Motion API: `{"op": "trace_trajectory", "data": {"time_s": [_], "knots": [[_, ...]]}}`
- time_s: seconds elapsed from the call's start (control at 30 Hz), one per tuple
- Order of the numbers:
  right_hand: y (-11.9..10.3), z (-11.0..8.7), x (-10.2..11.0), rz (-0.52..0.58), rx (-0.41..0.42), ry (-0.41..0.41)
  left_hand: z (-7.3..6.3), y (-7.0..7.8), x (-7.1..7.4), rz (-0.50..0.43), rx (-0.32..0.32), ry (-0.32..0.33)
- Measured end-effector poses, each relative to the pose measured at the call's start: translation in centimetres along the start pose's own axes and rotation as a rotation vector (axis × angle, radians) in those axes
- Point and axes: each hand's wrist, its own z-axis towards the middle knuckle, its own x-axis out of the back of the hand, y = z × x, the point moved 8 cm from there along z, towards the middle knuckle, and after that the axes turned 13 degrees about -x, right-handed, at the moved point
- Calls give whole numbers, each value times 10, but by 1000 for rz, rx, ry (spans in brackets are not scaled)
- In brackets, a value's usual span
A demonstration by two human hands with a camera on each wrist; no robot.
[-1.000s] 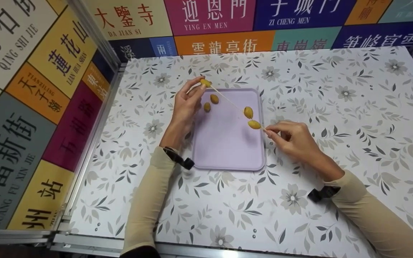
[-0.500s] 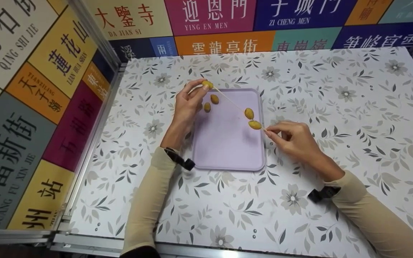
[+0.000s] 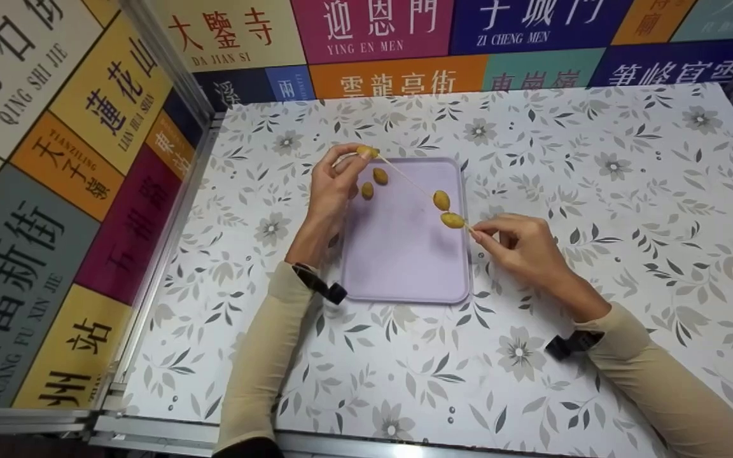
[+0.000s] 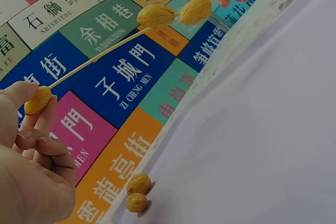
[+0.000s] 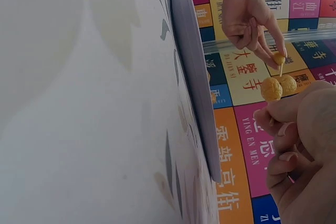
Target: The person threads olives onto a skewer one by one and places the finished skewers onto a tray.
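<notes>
My left hand [image 3: 333,184] pinches a small yellow-brown, wrinkled oval fruit [image 4: 38,100] at the far tip of a thin wooden skewer [image 4: 97,59]. Near the skewer's other end my right hand [image 3: 525,251] pinches the bare wood between thumb and forefinger. Two more such fruits are threaded close to the right hand, an inner one [image 3: 441,200] and an outer one [image 3: 452,221]. The skewer slants over a pale purple tray [image 3: 404,267]. Two loose fruits of the same kind, one [image 3: 380,176] and another [image 3: 367,190], lie in the tray's far left corner.
A table [image 3: 404,362] with a white, leaf-and-flower-patterned cover lies under the tray. Panels [image 3: 379,32] with coloured lettering rise behind it and on the left. A metal frame rail [image 3: 156,267] runs along the left edge.
The left hand has come slightly lower and nearer with the fruit at the skewer's tip. The right hand and the two loose fruits have stayed in place.
</notes>
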Motion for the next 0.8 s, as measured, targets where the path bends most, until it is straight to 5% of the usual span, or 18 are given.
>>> {"op": "trace_trajectory", "data": {"time_s": [0.33, 0.8], "knots": [[4, 1, -1, 1, -27, -9, 0, -3, 2, 25, 19, 25], [9, 1, 1, 28, -72, 10, -3, -3, -1, 69, 43, -22]]}}
